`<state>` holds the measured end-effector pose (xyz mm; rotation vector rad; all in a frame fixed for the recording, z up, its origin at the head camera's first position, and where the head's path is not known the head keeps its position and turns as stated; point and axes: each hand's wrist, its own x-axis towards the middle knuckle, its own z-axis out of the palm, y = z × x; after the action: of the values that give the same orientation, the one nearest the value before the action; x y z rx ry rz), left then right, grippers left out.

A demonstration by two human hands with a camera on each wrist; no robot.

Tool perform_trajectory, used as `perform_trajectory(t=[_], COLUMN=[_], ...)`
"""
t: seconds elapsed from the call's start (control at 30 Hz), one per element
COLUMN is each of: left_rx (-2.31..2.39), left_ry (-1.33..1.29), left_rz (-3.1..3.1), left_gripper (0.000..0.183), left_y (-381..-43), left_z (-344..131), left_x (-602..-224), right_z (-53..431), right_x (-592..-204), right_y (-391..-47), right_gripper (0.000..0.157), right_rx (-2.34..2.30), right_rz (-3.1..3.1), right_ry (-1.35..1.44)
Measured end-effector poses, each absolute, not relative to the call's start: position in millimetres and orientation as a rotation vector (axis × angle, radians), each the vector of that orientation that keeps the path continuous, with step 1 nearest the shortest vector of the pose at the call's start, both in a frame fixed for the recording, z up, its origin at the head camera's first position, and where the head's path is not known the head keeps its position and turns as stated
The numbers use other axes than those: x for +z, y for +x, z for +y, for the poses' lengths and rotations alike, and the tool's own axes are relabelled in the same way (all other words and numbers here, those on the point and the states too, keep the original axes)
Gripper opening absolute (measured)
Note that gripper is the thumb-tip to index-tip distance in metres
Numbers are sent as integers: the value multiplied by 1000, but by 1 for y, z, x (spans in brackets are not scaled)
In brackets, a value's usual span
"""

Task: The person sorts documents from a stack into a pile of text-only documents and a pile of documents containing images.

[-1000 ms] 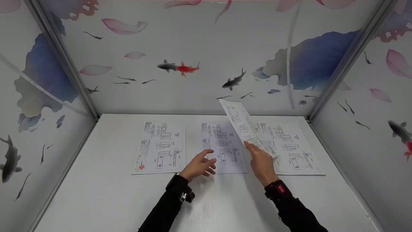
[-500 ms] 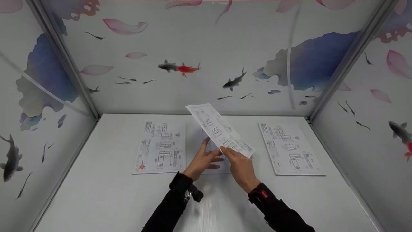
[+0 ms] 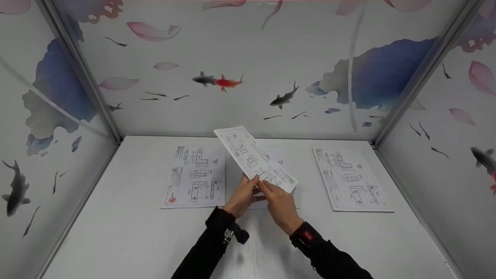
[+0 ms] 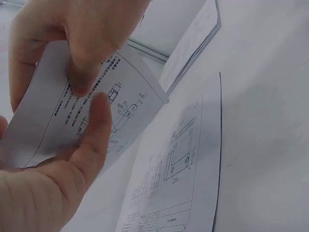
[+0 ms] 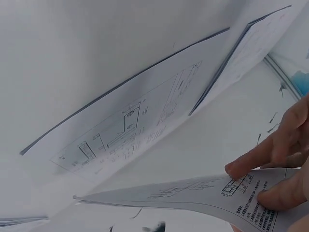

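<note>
A white paper sheet [image 3: 252, 157] printed with line drawings is tilted above the middle of the table. My right hand [image 3: 282, 203] pinches its near edge. At the near corner, my left hand [image 3: 241, 197] also holds the paper. In the left wrist view the left thumb [image 4: 91, 140] lies flat on the printed face, with the fingers mostly hidden behind. Fingers of a hand [image 5: 285, 145] grip the same sheet in the right wrist view. Partly covered by the held paper and hands, a middle paper pile [image 3: 277, 154] lies below.
To the left lies a paper pile [image 3: 197, 176] bearing a red stamp [image 3: 172, 200]. Another paper pile [image 3: 352, 180] with similar drawings sits at the right. Printed panels [image 3: 248, 50] wall the white table [image 3: 128, 232] at the back and both sides.
The sheet has travelled left from above the right pile to over the middle one, held by the right hand. My left hand has come up to it and taken hold.
</note>
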<state>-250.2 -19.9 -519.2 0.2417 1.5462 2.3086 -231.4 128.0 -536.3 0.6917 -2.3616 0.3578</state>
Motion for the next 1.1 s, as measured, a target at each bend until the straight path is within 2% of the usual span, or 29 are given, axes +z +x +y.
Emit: perform_trajectory(t=[0.17, 0.4, 0.53, 0.8, 0.9, 1.1], left_rx=[2419, 2572, 2594, 2529, 2502, 2373], left_ry=[138, 35, 13, -53, -55, -39], left_rz=[1445, 1364, 1391, 1501, 1534, 1701], left_gripper=[50, 46, 44, 44, 45, 48], left_y=[-249, -252, -253, -255, -256, -255], left_z=[-15, -12, -17, -34, -42, -58], left_x=[-520, -522, -525, -523, -521, -524], right_z=[125, 123, 125, 139, 150, 171], right_x=[-537, -534, -538, -548, -549, -547], right_y=[-232, -234, -233, -236, -250, -275], right_gripper=[67, 48, 46, 54, 57, 80], right_rx=[350, 341, 325, 521, 681, 1322], right_rz=[-2366, -2376, -2400, -2542, -2612, -2773], right_ry=[703, 692, 731, 744, 588, 148])
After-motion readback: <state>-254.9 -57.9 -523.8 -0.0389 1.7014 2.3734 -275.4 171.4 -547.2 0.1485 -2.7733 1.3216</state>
